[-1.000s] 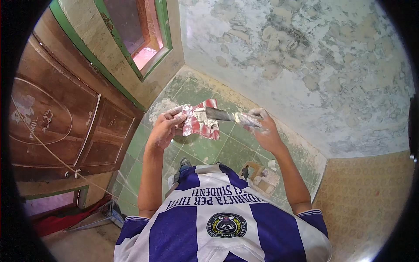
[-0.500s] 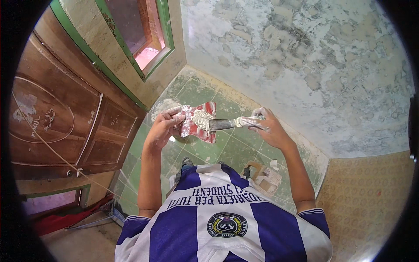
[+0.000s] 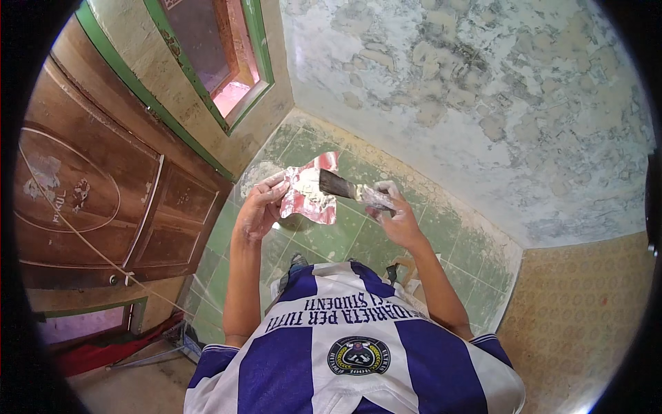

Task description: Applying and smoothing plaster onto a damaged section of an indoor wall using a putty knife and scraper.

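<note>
My left hand [image 3: 258, 205] holds a crumpled red and white piece of packaging [image 3: 312, 190] smeared with pale paste, out in front of my chest. My right hand [image 3: 394, 214] grips the paste-covered handle of a flat scraper [image 3: 345, 186], whose dark blade lies against the packaging. Both hands are raised over a green tiled floor [image 3: 338, 238]. My blue and white striped shirt [image 3: 345, 345] fills the lower part of the view.
A brown wooden door [image 3: 96, 200] with a green frame stands at the left, a window [image 3: 214, 55] above it. A peeling, patchy wall [image 3: 483, 103] rises ahead. Patterned yellow wall [image 3: 586, 310] at the right. Some objects lie on the floor near my feet [image 3: 407, 265].
The scraper blade has swung left onto the packaging, and my right hand has dropped slightly. The packaging has been turned in my left hand.
</note>
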Tool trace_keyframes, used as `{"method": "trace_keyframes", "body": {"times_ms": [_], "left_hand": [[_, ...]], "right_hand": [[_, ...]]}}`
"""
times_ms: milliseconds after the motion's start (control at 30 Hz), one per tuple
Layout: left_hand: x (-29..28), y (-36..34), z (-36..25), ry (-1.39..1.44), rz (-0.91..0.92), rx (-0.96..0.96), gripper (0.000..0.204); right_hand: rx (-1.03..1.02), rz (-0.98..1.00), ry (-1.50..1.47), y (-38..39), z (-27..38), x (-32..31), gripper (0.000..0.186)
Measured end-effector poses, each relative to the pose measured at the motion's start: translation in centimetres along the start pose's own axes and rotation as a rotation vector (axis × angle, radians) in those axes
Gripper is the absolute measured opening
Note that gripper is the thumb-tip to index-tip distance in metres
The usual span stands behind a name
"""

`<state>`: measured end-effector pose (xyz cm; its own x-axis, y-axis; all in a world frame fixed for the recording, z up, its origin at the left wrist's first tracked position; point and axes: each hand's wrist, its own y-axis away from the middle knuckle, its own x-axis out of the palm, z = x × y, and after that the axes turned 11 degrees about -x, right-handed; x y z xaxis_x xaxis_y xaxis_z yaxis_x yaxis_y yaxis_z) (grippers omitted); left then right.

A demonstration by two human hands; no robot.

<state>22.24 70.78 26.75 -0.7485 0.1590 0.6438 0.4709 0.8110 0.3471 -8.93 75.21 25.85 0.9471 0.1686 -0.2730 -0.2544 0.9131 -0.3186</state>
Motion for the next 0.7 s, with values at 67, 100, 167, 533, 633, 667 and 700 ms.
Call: {"method": "trace_keyframes", "body": {"times_ms": [67,100,167,533,633,667,700], "left_hand": [[-0.7,0.4,-0.1,0.0,-0.009,0.01,0.055],[-0.9,0.5,-0.2,0.024,-0.015,0.033,0.056],[-0.9,0.6,-0.3,0.047,-0.018,0.054,0.057],[0.3,-0.8,0.9,-0.03,0.173,-0.057,0.053],[1.0,-0.7,0.5,0.009,0.079,-0.026,0.053],[0.7,-0.6,0.3,0.012,0.076,-0.019,0.053],[0.2,-0.3,0.1,0.001,0.059,-0.009,0.054]], "right_hand": [[-0.033,0.028,0.101,1.2,-1.3,-1.4,0.034],[-0.065,0.052,0.204,1.6,-1.7,-2.0,0.035],[0.016,0.004,0.181,2.1,-1.6,-2.5,0.032],[0.294,0.107,-0.778,-1.4,1.1,1.4,0.03],[0.387,0.012,-0.808,0.5,-1.7,1.8,0.032],[0.433,-0.025,-0.801,1.4,-3.0,1.5,0.032],[0.435,-0.013,-0.8,2.2,-4.0,0.9,0.032]]}}
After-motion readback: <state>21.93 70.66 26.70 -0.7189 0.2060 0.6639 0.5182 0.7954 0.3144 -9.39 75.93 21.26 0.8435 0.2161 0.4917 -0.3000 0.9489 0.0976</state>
